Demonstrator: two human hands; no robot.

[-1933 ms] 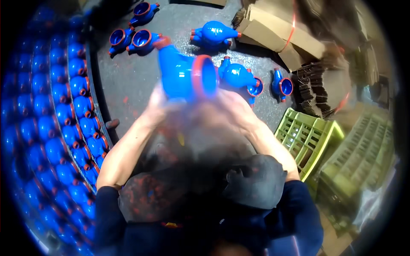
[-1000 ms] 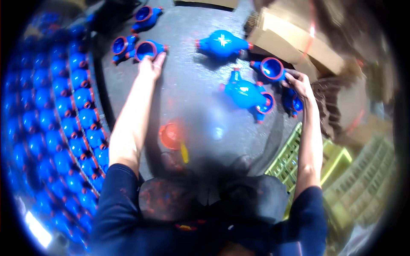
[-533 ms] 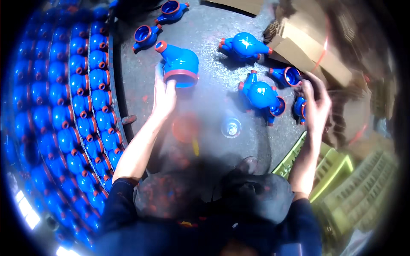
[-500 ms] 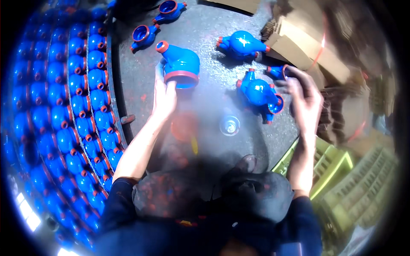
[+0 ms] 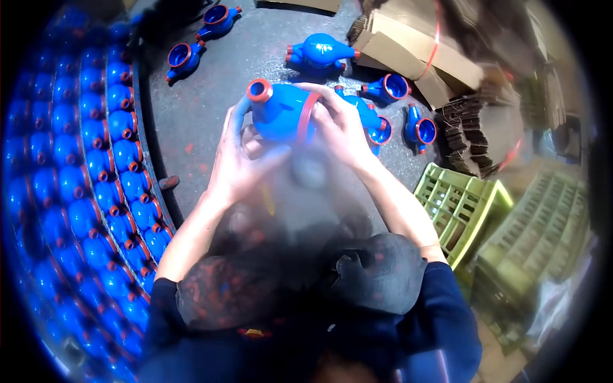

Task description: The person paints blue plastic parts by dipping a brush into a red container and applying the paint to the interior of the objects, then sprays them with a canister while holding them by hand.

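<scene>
Both my hands hold a blue water meter body (image 5: 276, 115) with a red neck at its left end and a ridged red rim at its right. My left hand (image 5: 231, 159) cups its left side and underside, with the thumb blurred below. The fingers of my right hand (image 5: 340, 124) curl over the red rim; whether they hold anything else there is hidden. The body lies tilted, its wide end toward my right hand. Just beyond that hand, a blue body (image 5: 369, 115), partly covered by it, sits by a small open blue piece (image 5: 381, 132).
Rows of blue bodies (image 5: 83, 217) fill the left side. Further open pieces (image 5: 184, 59) and a round blue body (image 5: 322, 50) lie on the grey surface (image 5: 217, 121). Cardboard (image 5: 415, 48) stands at far right; green plastic crates (image 5: 456, 210) sit nearer.
My right hand has come from the small pieces at right onto the held body's rim. The body has turned, its wide end now toward the right. The whole view has shifted.
</scene>
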